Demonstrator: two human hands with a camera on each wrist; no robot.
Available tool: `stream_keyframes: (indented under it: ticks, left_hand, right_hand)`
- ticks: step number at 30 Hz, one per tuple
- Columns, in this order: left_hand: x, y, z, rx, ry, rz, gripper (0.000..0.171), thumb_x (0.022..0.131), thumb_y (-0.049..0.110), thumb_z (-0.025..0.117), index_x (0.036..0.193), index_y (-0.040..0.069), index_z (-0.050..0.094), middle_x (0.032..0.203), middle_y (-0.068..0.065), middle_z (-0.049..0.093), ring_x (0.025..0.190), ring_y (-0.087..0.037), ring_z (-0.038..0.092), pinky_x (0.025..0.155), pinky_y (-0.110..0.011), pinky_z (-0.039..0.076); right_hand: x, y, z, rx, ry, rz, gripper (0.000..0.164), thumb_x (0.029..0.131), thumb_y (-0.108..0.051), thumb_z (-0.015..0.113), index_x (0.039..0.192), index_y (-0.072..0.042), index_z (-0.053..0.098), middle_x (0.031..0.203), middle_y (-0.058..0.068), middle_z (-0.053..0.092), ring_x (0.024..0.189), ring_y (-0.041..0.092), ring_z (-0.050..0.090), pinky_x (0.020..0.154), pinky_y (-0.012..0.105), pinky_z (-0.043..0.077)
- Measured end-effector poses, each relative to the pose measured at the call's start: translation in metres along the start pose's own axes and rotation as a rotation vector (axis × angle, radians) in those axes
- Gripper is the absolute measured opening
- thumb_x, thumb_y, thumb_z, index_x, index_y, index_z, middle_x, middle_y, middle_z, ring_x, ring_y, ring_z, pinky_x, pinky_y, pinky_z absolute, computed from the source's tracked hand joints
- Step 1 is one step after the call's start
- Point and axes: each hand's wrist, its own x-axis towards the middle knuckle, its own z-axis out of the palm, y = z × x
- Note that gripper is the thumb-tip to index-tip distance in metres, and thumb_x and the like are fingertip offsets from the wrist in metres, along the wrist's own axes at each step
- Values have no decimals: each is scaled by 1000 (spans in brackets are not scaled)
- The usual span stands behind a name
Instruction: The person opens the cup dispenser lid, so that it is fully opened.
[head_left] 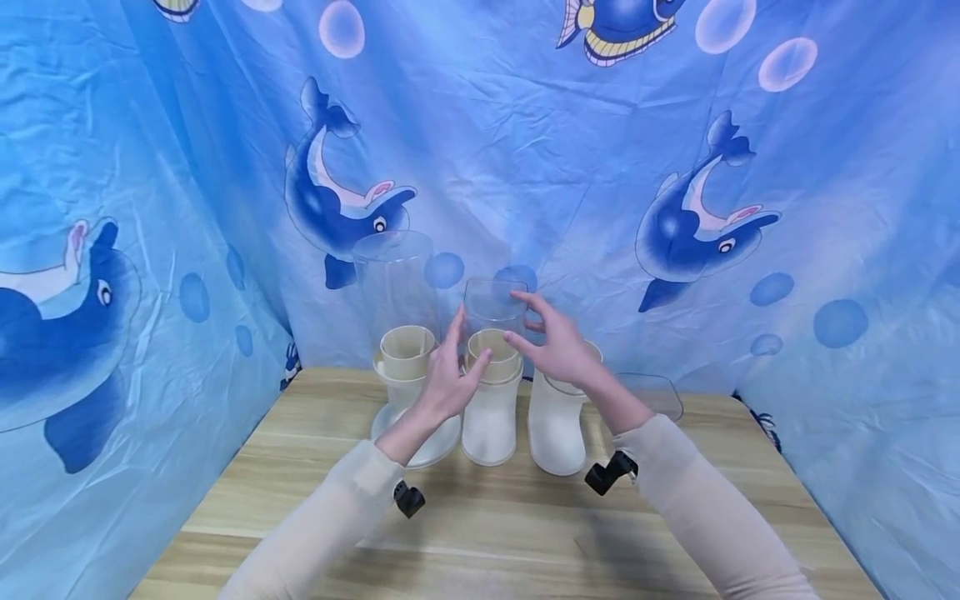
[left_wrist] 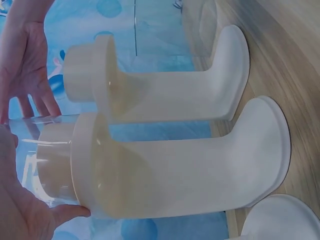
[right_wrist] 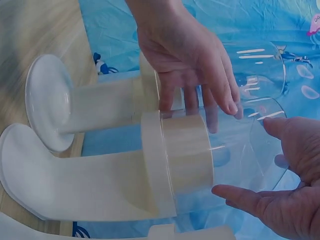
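Observation:
A clear cylinder [head_left: 495, 302] stands over the cream inner collar [head_left: 495, 354] of the middle white boot-shaped stand [head_left: 490, 425]. My left hand [head_left: 448, 379] lies along the cylinder's left side, fingers fairly straight, thumb spread in front by the collar [left_wrist: 55, 165]. From the right, my right hand [head_left: 555, 337] reaches to the cylinder, its index finger up at the top rim and its thumb lower near the collar. In the right wrist view, both hands flank the see-through wall, with the left hand [right_wrist: 195, 60] above and the right hand [right_wrist: 295, 175] at the right.
To the left, a taller clear cylinder [head_left: 393, 283] rises from another white stand with a round base [head_left: 435, 450]. A third boot-shaped stand [head_left: 557, 437] is close on the right. Behind it shows another clear piece [head_left: 656, 396] on the wooden table [head_left: 480, 533]. Blue printed cloth [head_left: 495, 167] hangs behind.

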Motion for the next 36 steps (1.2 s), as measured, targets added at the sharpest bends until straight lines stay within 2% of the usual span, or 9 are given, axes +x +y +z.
stream_keyframes:
  ticks: [6, 11, 15, 22, 30, 36]
  left_hand:
    - [-6, 7, -4, 13, 5, 28, 85, 100, 25, 72, 167, 0, 26, 162, -28, 47, 136, -45, 61, 93, -53, 65]
    - [-14, 20, -3, -10, -20, 63, 84, 100, 24, 74, 166, -2, 28, 162, -28, 45, 138, -46, 59, 93, -49, 65]
    - [-23, 32, -7, -40, -28, 55, 83, 100, 22, 75, 164, -3, 30, 163, -26, 43, 141, -44, 56, 92, -50, 64]
    - [-34, 50, -16, -81, -60, 88, 80, 98, 18, 78, 163, 0, 35, 160, -22, 46, 139, -37, 59, 90, -38, 64]
    - [-51, 64, -15, -173, -79, 179, 77, 94, 5, 79, 161, 2, 41, 157, -19, 52, 133, -40, 62, 85, -35, 65]
    - [-65, 75, -12, -175, -93, 202, 75, 93, 3, 80, 160, 4, 45, 156, -17, 55, 128, -40, 67, 82, -30, 66]
  right_hand:
    - [-10, -1, -3, 44, 12, -16, 67, 103, -27, 73, 162, -24, 42, 171, 10, 39, 137, 48, 60, 96, 51, 64]
    - [-27, -5, -14, 4, 26, -2, 68, 101, -28, 75, 162, -26, 44, 173, 14, 34, 137, 46, 61, 93, 50, 65]
    - [-38, -9, -20, 0, 23, -18, 69, 101, -29, 76, 162, -27, 45, 173, 14, 35, 136, 46, 62, 91, 49, 66]
    - [-58, -17, -30, 53, 25, -73, 67, 99, -21, 78, 159, -22, 48, 172, 12, 37, 135, 50, 61, 89, 51, 66]
    - [-87, -20, -44, 43, 60, -110, 70, 95, -12, 81, 157, -22, 52, 166, 14, 46, 130, 49, 65, 81, 38, 67]
    - [-111, -20, -48, 33, 87, -130, 71, 92, -7, 83, 156, -19, 53, 159, 16, 52, 125, 48, 68, 78, 30, 67]
